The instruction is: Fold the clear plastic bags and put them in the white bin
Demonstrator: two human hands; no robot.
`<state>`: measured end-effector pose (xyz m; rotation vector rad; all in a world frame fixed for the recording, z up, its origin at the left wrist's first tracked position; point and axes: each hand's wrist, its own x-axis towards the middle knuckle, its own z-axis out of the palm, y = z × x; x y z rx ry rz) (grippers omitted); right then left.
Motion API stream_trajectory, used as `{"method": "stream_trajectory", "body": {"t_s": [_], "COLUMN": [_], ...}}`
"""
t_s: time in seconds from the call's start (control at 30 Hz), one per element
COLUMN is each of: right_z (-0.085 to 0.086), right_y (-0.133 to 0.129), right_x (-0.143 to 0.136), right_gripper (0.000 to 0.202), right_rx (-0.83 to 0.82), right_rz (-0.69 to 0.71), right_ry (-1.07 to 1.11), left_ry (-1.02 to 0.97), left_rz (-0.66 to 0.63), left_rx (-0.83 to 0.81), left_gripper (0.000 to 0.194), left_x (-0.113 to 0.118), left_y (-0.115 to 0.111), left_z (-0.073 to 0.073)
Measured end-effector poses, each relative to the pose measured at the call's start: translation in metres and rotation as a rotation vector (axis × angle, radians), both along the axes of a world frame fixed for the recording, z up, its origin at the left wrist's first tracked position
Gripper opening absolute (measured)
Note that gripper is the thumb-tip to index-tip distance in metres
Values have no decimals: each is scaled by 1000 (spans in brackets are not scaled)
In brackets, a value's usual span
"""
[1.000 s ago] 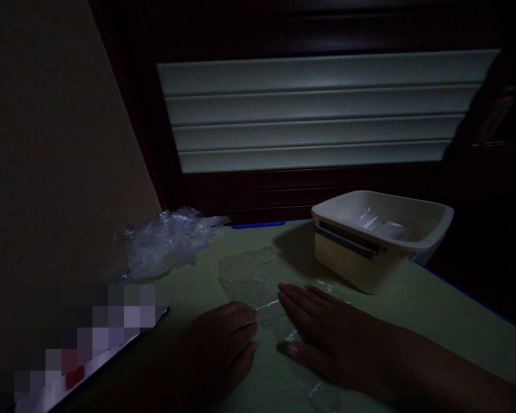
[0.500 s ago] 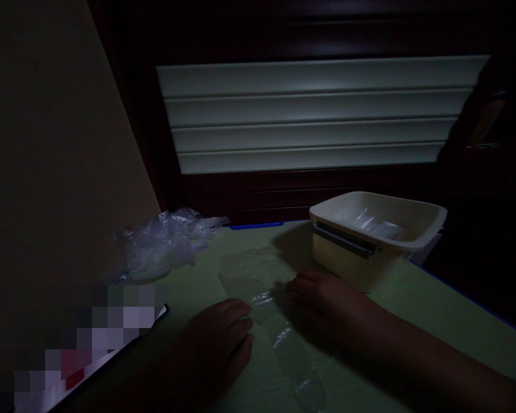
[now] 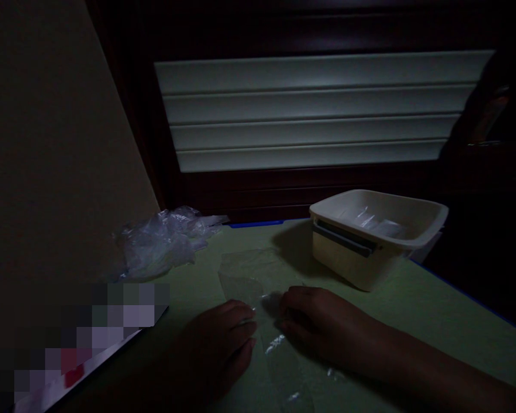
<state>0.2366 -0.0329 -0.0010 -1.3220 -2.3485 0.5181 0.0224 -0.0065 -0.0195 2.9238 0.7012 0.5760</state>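
Note:
A clear plastic bag or film (image 3: 245,275) lies on the green tabletop (image 3: 434,310), running from the middle toward the near edge. At its left side rests my left hand (image 3: 217,341), fingers bent and slightly apart, fingertips at the film. My right hand (image 3: 318,315) is on the other side, its fingers curled together at the film's right part. Whether a fold of film is pinched there is too dark to tell. A small gap separates the two hands.
A cream bin (image 3: 344,258) with a grey handle stands at the back right, clear plastic inside. Crumpled clear bags (image 3: 159,244) lie at the back left. A pixelated flat object (image 3: 112,338) is at the near left. Behind is a slatted panel (image 3: 309,109).
My right hand has moved a little nearer to me and left, and its fingers have curled. The near part of the film has shifted left. My left hand has hardly moved.

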Motion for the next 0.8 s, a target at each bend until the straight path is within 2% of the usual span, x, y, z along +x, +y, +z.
{"method": "stream_trajectory", "body": {"t_s": [0.17,0.33,0.4,0.5,0.8], "right_z": [13,7,5,4,11], "right_y": [-7,-7,-7,-9,-11], "right_x": [6,6,5,2,0], "right_gripper": [10,12,8,13,8], "right_rx": [-131,-190,-199,-217,-217], "right_rz": [197,266,278,282,211], "right_ry": [86,49,41,46,105], "left_ry": [-21,-68,-51,-12,-96], "left_rz": [-21,-23,-20,-9,-44], "left_rx": [39,82,65,20,70], "left_gripper": [19,19,19,18,28], "left_x": [-2,-2,-2,-2,-5], "left_y": [1,1,2,3,-1], "left_z": [-4,-8,-8,-7,-5]}}
